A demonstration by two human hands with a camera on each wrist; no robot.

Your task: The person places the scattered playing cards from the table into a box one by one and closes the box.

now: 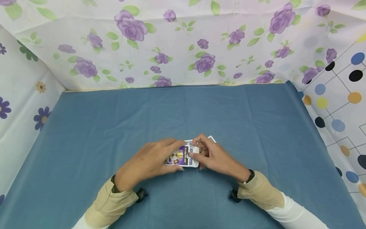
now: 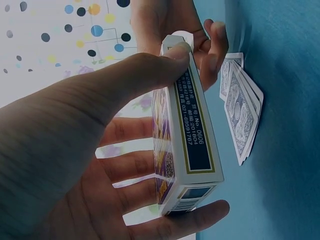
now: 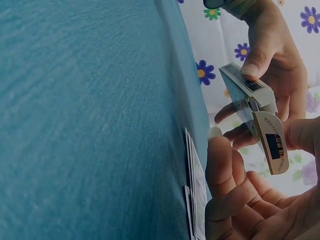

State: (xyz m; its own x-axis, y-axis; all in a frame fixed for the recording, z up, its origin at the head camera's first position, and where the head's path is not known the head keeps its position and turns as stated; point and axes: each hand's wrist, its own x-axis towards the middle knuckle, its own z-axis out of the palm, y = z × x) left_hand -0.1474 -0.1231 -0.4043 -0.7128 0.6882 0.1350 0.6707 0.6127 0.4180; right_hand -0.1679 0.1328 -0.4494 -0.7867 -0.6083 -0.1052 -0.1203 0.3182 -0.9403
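Observation:
My left hand [image 1: 151, 159] grips a playing-card box [image 1: 178, 156], purple and white, with the thumb on one narrow side and the fingers on the opposite side. In the right wrist view, the box's end flap [image 3: 272, 145] stands open towards my right hand [image 1: 213, 157]. The right thumb touches the flap, while the other fingers are loosely bent beside it, apart from the box. Several playing cards [image 2: 242, 107] with blue patterned backs lie fanned on the cloth just beyond the hands. What the box holds cannot be made out.
A blue cloth [image 1: 183, 111] covers the table. Flowered sheeting [image 1: 177, 41] rises along its back edge, with a daisy-print sheet [image 1: 25, 95] at left and a dotted one [image 1: 337, 127] at right.

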